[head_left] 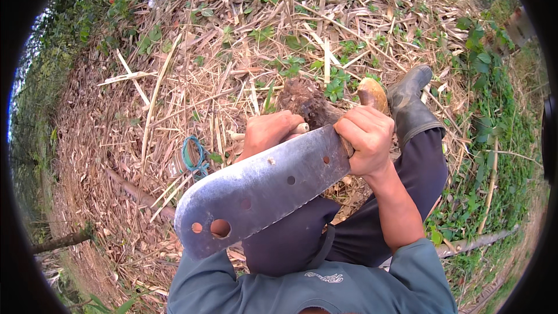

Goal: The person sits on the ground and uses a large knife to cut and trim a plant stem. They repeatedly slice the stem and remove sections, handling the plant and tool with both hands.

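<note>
Cleaver [261, 192]: broad grey blade, about 6 holes, serrated lower edge.

- Right hand [367, 139] closed in a tight fist, knuckles up, wrist bent a little, bare forearm coming from the lower edge.
- Left hand [268, 132] curled shut just beside, fingers folded under, forearm hidden.

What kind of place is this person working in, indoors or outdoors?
Outdoors, probably a clearing in a grove or farm plot. The ground is covered with dry straw-coloured stalks and husks, green weeds grow along the edge, and the right hand grips a broad grey metal chopping blade with holes.
</note>
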### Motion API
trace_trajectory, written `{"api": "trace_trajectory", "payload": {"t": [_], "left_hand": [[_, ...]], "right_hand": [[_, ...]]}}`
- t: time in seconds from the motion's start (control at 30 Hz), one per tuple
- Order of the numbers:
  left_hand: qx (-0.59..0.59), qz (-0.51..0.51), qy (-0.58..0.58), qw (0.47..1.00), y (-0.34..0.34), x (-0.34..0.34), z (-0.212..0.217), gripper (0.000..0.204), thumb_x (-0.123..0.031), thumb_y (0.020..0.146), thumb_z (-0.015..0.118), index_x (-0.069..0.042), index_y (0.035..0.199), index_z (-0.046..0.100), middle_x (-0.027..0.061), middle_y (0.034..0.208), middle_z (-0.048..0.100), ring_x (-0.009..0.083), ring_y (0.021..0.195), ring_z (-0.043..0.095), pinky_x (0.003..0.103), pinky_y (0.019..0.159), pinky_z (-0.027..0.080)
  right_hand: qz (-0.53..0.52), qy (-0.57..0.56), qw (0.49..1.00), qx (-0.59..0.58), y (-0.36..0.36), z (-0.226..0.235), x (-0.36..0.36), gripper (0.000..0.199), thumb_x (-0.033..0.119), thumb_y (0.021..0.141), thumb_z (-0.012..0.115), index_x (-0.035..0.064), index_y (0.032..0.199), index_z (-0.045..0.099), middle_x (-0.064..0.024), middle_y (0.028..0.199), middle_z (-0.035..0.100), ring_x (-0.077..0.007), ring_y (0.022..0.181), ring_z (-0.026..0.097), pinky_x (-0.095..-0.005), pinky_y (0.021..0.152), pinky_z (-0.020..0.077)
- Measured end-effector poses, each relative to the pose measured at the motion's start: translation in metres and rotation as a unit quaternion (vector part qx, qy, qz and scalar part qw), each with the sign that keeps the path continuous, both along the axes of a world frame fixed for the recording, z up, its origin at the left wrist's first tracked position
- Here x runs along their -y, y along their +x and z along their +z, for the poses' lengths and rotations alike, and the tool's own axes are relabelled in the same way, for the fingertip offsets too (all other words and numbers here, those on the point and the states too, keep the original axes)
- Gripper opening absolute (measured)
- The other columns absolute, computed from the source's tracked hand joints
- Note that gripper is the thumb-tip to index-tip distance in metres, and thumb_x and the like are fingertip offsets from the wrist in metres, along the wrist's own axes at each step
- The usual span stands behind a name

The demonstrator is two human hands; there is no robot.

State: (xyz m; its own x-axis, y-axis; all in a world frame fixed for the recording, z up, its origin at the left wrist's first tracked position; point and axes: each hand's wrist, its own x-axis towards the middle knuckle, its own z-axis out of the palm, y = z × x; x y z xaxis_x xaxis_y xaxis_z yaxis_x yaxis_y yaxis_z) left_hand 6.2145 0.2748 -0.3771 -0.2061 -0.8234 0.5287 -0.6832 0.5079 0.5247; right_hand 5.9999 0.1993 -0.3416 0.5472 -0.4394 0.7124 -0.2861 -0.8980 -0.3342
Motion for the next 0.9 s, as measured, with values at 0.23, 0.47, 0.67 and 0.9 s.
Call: {"api": "trace_trajectory", "payload": {"t": [0.23, 0.47, 0.67, 0.9], "left_hand": [[-0.042, -0.011, -0.014, 0.999, -0.005, 0.001, 0.001, 0.016, -0.012, 0.086, 0.073, 0.000, 0.092, 0.063, 0.0096, 0.067, 0.059, 0.0237, 0.054, 0.062, 0.035, 0.049, 0.046], [-0.066, -0.021, -0.024, 0.997, -0.010, 0.001, 0.008, 0.020, -0.011, 0.083, 0.074, 0.001, 0.094, 0.063, 0.0110, 0.071, 0.063, 0.0238, 0.057, 0.064, 0.034, 0.051, 0.048], [-0.099, -0.017, -0.044, 0.994, -0.013, 0.000, 0.007, 0.021, -0.011, 0.082, 0.074, 0.002, 0.094, 0.063, 0.0109, 0.072, 0.063, 0.0229, 0.057, 0.064, 0.033, 0.051, 0.048], [-0.058, -0.002, -0.018, 0.998, -0.009, 0.000, 0.002, 0.016, -0.010, 0.082, 0.072, 0.000, 0.091, 0.064, 0.0066, 0.064, 0.057, 0.0217, 0.052, 0.060, 0.034, 0.049, 0.044]], "right_hand": [[0.004, 0.008, 1.000, -0.007, -0.003, 0.000, -0.001, 0.017, 0.019, 0.061, 0.067, 0.0080, 0.069, 0.057, -0.0050, 0.064, 0.055, -0.0255, 0.061, 0.062, -0.0364, 0.060, 0.0493], [0.018, 0.008, 1.000, -0.014, -0.008, -0.004, 0.006, 0.018, 0.020, 0.061, 0.067, 0.0080, 0.068, 0.056, -0.0046, 0.064, 0.054, -0.0255, 0.061, 0.062, -0.0367, 0.059, 0.0490], [0.021, 0.008, 1.000, -0.019, -0.007, -0.002, 0.006, 0.021, 0.022, 0.060, 0.068, 0.0081, 0.067, 0.054, -0.0046, 0.063, 0.052, -0.0259, 0.059, 0.061, -0.0368, 0.058, 0.0481], [0.023, 0.013, 0.999, -0.032, -0.007, -0.001, 0.007, 0.023, 0.024, 0.060, 0.069, 0.0079, 0.068, 0.055, -0.0050, 0.063, 0.052, -0.0267, 0.060, 0.061, -0.0372, 0.057, 0.0473]]}}
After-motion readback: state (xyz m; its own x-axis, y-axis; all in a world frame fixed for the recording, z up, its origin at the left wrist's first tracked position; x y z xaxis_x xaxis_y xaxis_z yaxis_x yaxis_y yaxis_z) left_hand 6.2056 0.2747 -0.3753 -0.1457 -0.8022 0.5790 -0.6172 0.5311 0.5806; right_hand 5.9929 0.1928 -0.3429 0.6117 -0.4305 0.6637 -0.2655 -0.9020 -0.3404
